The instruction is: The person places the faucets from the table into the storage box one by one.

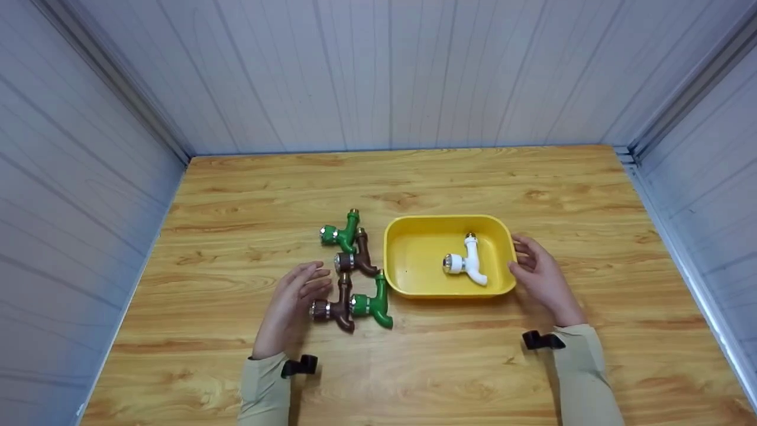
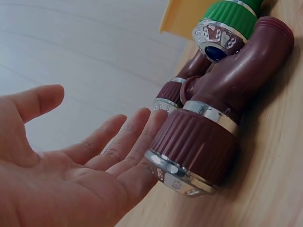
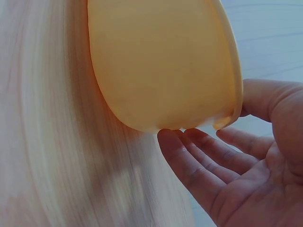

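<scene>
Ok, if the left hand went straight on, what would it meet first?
The left hand would probably meet the far brown tap at its knob; the near brown tap sits close too, depth is unclear.

White tap (image 1: 472,260) lying in yellow tub (image 1: 417,251); green taps (image 1: 380,299), brown taps (image 1: 343,305) alongside

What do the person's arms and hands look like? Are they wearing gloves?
No gloves! The left hand and right hand are bare, and no rings show. The left sleeve and right sleeve are long and plain beige. A small, chunky black piece sticks out by the left cuff and another by the right cuff.
</scene>
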`<state>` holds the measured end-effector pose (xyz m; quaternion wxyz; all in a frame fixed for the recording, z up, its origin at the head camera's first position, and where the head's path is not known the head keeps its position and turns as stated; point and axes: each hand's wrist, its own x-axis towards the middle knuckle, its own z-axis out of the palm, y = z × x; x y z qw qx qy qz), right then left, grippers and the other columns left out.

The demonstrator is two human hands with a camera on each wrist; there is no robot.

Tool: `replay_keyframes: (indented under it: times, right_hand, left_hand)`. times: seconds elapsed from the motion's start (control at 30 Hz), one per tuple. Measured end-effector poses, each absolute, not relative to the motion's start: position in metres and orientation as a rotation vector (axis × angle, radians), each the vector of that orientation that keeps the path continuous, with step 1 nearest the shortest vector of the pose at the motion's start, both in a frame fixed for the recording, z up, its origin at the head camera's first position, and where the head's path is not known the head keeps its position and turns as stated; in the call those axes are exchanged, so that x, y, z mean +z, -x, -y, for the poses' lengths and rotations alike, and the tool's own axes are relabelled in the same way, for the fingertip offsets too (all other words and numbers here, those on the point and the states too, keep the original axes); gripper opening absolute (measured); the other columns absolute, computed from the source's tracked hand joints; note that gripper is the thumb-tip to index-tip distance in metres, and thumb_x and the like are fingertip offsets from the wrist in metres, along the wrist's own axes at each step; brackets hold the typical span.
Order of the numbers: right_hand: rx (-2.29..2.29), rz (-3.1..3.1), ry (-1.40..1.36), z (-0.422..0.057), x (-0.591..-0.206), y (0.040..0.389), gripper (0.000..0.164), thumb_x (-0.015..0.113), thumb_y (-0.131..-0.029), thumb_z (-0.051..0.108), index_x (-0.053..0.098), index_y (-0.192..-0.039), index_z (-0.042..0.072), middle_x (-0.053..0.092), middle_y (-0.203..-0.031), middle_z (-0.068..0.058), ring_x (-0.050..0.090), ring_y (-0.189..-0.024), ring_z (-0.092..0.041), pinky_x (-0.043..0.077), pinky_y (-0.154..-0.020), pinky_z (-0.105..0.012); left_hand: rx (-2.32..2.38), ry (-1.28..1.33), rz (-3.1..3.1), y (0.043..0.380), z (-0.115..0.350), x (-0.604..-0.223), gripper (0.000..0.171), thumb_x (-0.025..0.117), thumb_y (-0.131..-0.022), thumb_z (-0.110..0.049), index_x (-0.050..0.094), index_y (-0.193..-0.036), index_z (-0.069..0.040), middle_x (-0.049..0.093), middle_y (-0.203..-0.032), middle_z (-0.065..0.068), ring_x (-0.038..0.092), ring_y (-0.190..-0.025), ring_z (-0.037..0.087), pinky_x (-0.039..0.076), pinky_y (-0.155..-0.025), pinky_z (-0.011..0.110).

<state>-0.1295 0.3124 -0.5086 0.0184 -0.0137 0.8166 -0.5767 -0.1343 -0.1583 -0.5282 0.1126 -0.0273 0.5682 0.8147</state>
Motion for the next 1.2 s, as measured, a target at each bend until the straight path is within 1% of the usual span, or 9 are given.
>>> replay_keyframes:
  times: [0.23,0.4,0.53,0.67,0.83,0.97,1.2]
  right_hand:
    - [-1.788,-2.546,0.077,-0.311,-0.508,0.132,0.054,0.057,-0.092,-0.005,0.036,-0.141,-0.006,0.048,-0.131,-0.028,0.051,-0.116,-0.04,0.043,-0.091,-0.016]
    - [-1.771,-2.559,0.073,-0.311,-0.506,0.132,0.055,0.058,-0.092,-0.003,0.035,-0.142,-0.005,0.048,-0.132,-0.028,0.051,-0.117,-0.039,0.044,-0.092,-0.018]
    - [-1.751,-2.579,0.069,-0.312,-0.505,0.132,0.055,0.058,-0.092,-0.002,0.036,-0.142,-0.004,0.049,-0.131,-0.027,0.051,-0.117,-0.038,0.044,-0.092,-0.018]
    - [-1.76,-2.59,0.078,-0.312,-0.507,0.133,0.054,0.059,-0.091,-0.004,0.037,-0.14,-0.006,0.05,-0.129,-0.028,0.051,-0.116,-0.038,0.044,-0.092,-0.018]
    - [-1.778,-2.571,0.072,-0.312,-0.508,0.132,0.053,0.057,-0.092,-0.004,0.037,-0.14,-0.006,0.049,-0.129,-0.027,0.052,-0.116,-0.038,0.043,-0.091,-0.016]
    - [-1.792,-2.559,0.063,-0.312,-0.508,0.131,0.053,0.057,-0.092,-0.004,0.036,-0.141,-0.006,0.049,-0.129,-0.028,0.052,-0.115,-0.039,0.043,-0.091,-0.016]
    - [-1.789,-2.555,0.061,-0.313,-0.509,0.13,0.054,0.057,-0.092,-0.004,0.035,-0.142,-0.005,0.048,-0.131,-0.028,0.051,-0.116,-0.039,0.044,-0.091,-0.015]
  left_hand:
    - [2.295,0.254,-1.779,0.124,0.154,-0.506,0.044,0.056,-0.097,-0.022,0.047,-0.124,0.012,0.056,-0.116,0.03,0.058,-0.106,0.041,0.042,-0.099,0.051]
    - [2.209,0.317,-1.842,0.119,0.156,-0.505,0.043,0.052,-0.099,-0.023,0.048,-0.125,0.011,0.058,-0.118,0.028,0.056,-0.111,0.041,0.04,-0.102,0.047]
    - [2.166,0.33,-1.859,0.117,0.158,-0.508,0.044,0.051,-0.1,-0.025,0.048,-0.128,0.009,0.056,-0.121,0.028,0.054,-0.114,0.04,0.041,-0.1,0.044]
    - [2.16,0.34,-1.868,0.113,0.158,-0.51,0.046,0.053,-0.099,-0.026,0.046,-0.128,0.01,0.055,-0.121,0.029,0.053,-0.114,0.039,0.044,-0.096,0.039]
    - [2.127,0.321,-1.942,0.109,0.158,-0.509,0.045,0.054,-0.099,-0.023,0.046,-0.128,0.011,0.058,-0.118,0.027,0.055,-0.112,0.039,0.047,-0.091,0.034]
    - [2.116,0.304,-1.967,0.107,0.158,-0.51,0.044,0.054,-0.099,-0.02,0.046,-0.129,0.011,0.058,-0.119,0.026,0.054,-0.113,0.038,0.047,-0.092,0.035]
    - [2.127,0.306,-1.942,0.102,0.158,-0.513,0.043,0.058,-0.096,-0.015,0.048,-0.129,0.01,0.054,-0.124,0.025,0.051,-0.115,0.033,0.04,-0.101,0.039]
